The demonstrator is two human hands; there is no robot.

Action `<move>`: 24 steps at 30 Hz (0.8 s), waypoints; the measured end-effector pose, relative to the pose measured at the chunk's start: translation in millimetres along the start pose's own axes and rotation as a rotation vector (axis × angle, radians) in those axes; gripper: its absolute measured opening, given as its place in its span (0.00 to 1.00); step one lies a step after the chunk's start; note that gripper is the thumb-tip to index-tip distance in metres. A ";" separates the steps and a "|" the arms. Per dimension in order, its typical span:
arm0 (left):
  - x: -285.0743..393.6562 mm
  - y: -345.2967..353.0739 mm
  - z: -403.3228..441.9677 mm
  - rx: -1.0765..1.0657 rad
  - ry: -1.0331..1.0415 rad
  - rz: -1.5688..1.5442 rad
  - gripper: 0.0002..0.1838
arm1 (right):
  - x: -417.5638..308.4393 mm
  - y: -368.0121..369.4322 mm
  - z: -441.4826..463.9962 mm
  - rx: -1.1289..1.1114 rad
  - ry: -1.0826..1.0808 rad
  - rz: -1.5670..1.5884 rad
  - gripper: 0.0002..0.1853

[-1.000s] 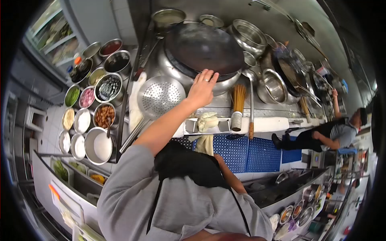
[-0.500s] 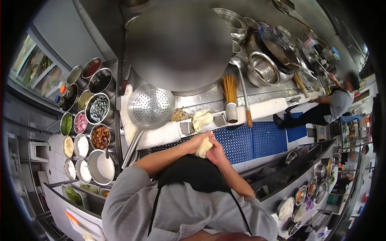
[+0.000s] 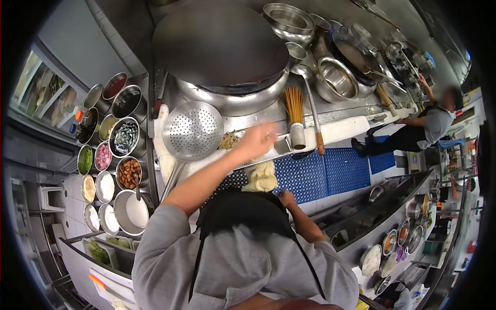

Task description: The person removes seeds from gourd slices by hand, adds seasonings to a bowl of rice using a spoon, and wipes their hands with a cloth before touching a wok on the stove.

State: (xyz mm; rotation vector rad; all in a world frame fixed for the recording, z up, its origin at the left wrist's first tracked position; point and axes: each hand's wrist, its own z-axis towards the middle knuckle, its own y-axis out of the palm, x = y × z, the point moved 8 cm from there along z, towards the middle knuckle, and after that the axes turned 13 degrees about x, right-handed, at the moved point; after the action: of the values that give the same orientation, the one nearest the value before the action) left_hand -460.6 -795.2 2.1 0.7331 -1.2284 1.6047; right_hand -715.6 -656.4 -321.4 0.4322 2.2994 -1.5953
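Note:
My left hand [image 3: 257, 141] is over the counter's front edge, between the perforated strainer [image 3: 193, 131] and the bamboo brush [image 3: 295, 116]. Motion smears its fingers, and I cannot see whether they hold anything. My right hand [image 3: 286, 198] is low beside my black apron [image 3: 240, 213], its fingers curled closed; what is in them, if anything, is hidden. A crumpled cream cloth [image 3: 262, 178] shows between the counter edge and my apron, just left of my right hand. I cannot tell what supports it.
A large wok [image 3: 219, 46] sits on the stove ahead. A long-handled ladle [image 3: 310, 106] lies right of the brush, near a steel bowl [image 3: 337, 80]. Ingredient pots [image 3: 125, 137] stand at left. Another person [image 3: 428, 129] works at far right; blue mats [image 3: 305, 175] cover the floor.
My hands have parted from the cloth they were gripping together. The left moved forward over the counter; the right dropped beside the apron. The second cloth on the counter edge is no longer visible there.

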 end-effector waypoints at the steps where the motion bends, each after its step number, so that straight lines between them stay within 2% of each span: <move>1: 42.2 -41.7 18.2 0.369 0.459 0.331 0.18 | 43.6 20.9 -10.4 0.051 0.081 0.008 0.20; 2: 51.4 -64.1 39.2 0.499 0.495 0.430 0.17 | 74.8 32.4 -20.3 0.101 0.160 0.018 0.20; 3: 55.8 -83.2 56.6 0.629 0.530 0.531 0.17 | 82.8 21.8 -37.1 0.047 0.345 0.078 0.20; 4: 41.9 -87.2 77.3 0.534 0.476 0.576 0.16 | 94.3 17.3 -55.6 -0.011 0.529 0.139 0.21; 7: -7.8 -81.8 114.0 0.270 0.338 0.645 0.13 | 108.6 38.3 -57.4 -0.219 -0.005 -0.259 0.21; 9: -31.7 -70.0 125.2 0.134 0.295 0.627 0.12 | 109.5 20.2 -73.5 0.001 0.135 -0.062 0.21; 10: -31.4 -67.4 127.8 0.166 0.288 0.636 0.12 | 104.2 9.1 -79.4 0.111 0.203 0.040 0.21; 13: -23.3 -44.2 132.9 0.235 0.232 0.647 0.10 | 105.9 8.6 -94.3 0.024 0.548 0.167 0.22; 14: -21.5 -37.0 138.5 0.244 0.196 0.642 0.10 | 128.5 33.1 -77.1 0.044 0.332 0.000 0.24; 21: -7.8 -1.6 162.0 0.209 0.031 0.697 0.08 | 138.3 11.5 -48.6 0.111 0.422 0.312 0.21; 24: -3.9 6.6 177.2 0.222 -0.008 0.732 0.11 | 117.9 -7.4 -12.4 0.093 0.163 0.109 0.22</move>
State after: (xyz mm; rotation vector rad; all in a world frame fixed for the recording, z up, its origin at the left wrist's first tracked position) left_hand -480.3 -964.2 52.1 0.4338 -1.4296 2.3618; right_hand -826.6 -638.9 -360.0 0.7222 2.2791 -1.6743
